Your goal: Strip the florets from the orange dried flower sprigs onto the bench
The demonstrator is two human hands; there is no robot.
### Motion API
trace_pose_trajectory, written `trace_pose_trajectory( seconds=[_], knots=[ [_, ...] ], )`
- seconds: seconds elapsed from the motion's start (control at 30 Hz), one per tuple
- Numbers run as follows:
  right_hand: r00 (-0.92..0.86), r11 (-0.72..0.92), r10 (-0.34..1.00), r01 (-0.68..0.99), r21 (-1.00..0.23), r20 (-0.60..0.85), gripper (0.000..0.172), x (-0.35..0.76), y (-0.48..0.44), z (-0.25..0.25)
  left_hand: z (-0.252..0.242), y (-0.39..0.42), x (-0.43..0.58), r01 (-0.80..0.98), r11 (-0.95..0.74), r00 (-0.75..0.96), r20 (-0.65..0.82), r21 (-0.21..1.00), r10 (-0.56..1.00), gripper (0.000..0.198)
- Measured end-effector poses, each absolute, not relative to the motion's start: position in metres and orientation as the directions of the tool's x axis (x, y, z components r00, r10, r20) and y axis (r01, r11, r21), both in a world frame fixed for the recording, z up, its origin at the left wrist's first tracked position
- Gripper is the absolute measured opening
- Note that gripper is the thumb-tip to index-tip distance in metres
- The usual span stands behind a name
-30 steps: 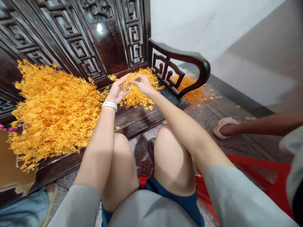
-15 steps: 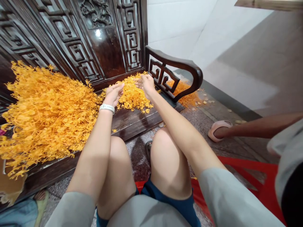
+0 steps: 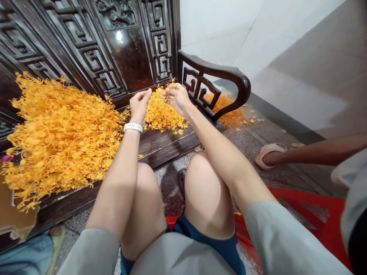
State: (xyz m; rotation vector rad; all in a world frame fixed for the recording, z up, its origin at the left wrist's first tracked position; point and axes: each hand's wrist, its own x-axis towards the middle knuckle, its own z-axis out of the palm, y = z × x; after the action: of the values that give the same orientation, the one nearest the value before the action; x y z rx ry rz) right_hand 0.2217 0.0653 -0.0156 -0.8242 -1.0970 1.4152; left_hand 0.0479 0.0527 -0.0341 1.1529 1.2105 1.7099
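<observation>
My right hand is closed on a thin yellow-orange plastic sprig, whose strands stick out above and between the fingers. My left hand, with a pale watch on its wrist, faces it with thumb and fingertips pinched together; anything in that pinch is too small to make out. Both hands hover over a smaller pile of yellow-orange plastic sprigs on the dark wooden bench. To the left, a much larger heap of similar sprigs covers the seat.
The bench's curved armrest rises right of the small pile. Behind it, orange pieces lie on the floor by the wall. Another person's foot in a pink shoe is at right, near a red plastic stool. Cardboard sits lower left.
A sprig now shows in my right hand, whose fingers have curled around it. My left hand has turned more upright, its fingertips pinched. The view has shifted slightly.
</observation>
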Motion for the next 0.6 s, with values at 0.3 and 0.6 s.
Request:
trace_pose_trajectory(
  seconds=[0.3,0.6],
  knots=[
    [-0.264,0.146,0.94,-0.261,-0.954,0.216,0.039,0.211,0.062,-0.011,-0.027,0.053,0.061,-0.025,-0.324,-0.303,0.301,0.946,0.904,0.023],
    [-0.499,0.192,0.804,-0.299,-0.935,0.324,0.021,0.193,0.029,0.036,-0.052,0.066,0.066,-0.375,-0.049,-0.57,-0.189,0.926,0.8,0.032]
  ],
)
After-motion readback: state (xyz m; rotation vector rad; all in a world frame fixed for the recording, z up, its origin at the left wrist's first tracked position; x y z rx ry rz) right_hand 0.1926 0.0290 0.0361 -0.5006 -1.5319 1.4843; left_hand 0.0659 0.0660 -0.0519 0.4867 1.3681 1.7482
